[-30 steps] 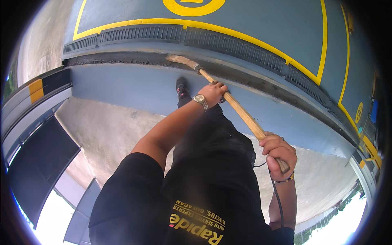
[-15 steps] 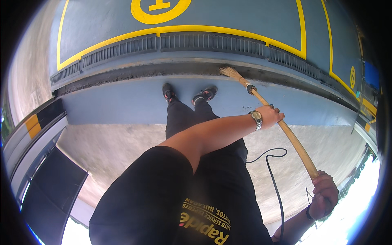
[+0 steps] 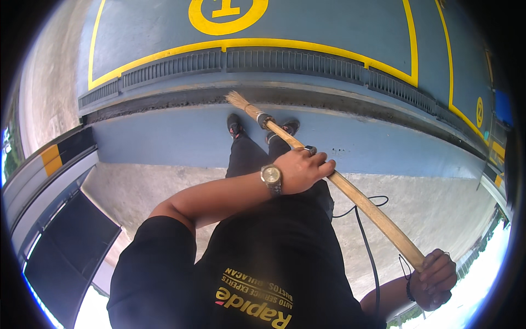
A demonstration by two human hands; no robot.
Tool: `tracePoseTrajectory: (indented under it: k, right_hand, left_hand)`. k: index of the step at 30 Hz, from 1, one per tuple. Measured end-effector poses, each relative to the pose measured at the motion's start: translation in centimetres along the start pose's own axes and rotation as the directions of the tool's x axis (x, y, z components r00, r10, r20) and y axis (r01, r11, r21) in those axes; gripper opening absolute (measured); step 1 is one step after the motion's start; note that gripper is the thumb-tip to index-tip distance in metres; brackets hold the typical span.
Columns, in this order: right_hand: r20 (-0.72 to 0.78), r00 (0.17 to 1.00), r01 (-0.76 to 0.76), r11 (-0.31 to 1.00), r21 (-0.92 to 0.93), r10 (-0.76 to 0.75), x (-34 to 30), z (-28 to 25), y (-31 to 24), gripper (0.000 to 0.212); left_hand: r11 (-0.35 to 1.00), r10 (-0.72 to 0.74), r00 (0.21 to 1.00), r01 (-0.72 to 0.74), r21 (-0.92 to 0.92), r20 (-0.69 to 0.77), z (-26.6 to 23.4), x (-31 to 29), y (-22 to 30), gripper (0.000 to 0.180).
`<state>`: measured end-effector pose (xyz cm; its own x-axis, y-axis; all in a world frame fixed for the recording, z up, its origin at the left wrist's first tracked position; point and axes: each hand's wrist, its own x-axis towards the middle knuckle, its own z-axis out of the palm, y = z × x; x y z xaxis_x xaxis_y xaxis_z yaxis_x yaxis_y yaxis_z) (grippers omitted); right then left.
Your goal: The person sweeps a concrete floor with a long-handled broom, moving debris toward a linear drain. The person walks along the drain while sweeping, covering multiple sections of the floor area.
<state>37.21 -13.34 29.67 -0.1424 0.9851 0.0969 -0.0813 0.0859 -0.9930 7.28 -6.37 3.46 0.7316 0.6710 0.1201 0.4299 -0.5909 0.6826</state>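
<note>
A stick broom with a long wooden handle (image 3: pixel 372 211) slants across in front of my body. My left hand (image 3: pixel 304 169), with a watch at the wrist and a ring, is wrapped round the handle's middle. Around the top end of the handle, at the lower right, my right hand (image 3: pixel 434 279) is closed. The straw bristles (image 3: pixel 239 101) reach the dark drain channel (image 3: pixel 181 107) just beyond my shoes. A dark band binds the bristles to the handle.
Metal grating (image 3: pixel 290 63) runs beyond the channel, beside a grey floor with yellow lines. My shoes (image 3: pixel 235 125) stand on the blue-grey strip. A black cable (image 3: pixel 366 247) hangs by my right side. A black-and-yellow striped barrier (image 3: pixel 52 159) is at the left.
The broom has swept left along the channel, its bristles now ahead of my left shoe. My left hand moved left with it; my right hand stayed near the same place.
</note>
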Motion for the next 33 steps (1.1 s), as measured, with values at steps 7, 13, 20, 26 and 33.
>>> tracePoseTrajectory:
  k: [7, 13, 20, 26, 33]
  right_hand:
    - [0.133, 0.975, -0.194, 0.971, 0.139, 0.176, 4.7, 8.9, 17.2, 0.006]
    - [0.078, 0.978, -0.175, 0.968, -0.179, 0.191, 2.9, 10.9, 17.2, 0.003]
    - [-0.341, 0.925, -0.322, 0.824, -0.466, 0.168, 0.1, 5.1, 10.5, 0.009]
    - [-0.526, 0.848, -0.372, 0.782, -0.5, 0.067, -3.6, 0.7, 7.9, 0.011]
    - [-0.713, 0.699, -0.436, 0.821, -0.37, 0.05, -10.7, -2.5, 0.2, 0.02]
  left_hand:
    - [0.869, -0.485, 0.869, 0.468, 0.163, 0.093, 1.3, -10.7, -13.1, 0.015]
    - [0.872, -0.483, 0.846, 0.489, 0.03, 0.227, 7.9, -5.4, -14.5, 0.022]
    - [0.919, -0.265, 0.885, 0.352, -0.178, 0.383, 17.2, 9.2, -6.0, 0.034]
    - [0.937, -0.103, 0.86, 0.252, -0.24, 0.5, 18.9, 16.2, 0.0, 0.036]
    - [0.969, 0.094, 0.907, 0.01, -0.246, 0.41, 17.3, 13.5, 5.9, 0.031]
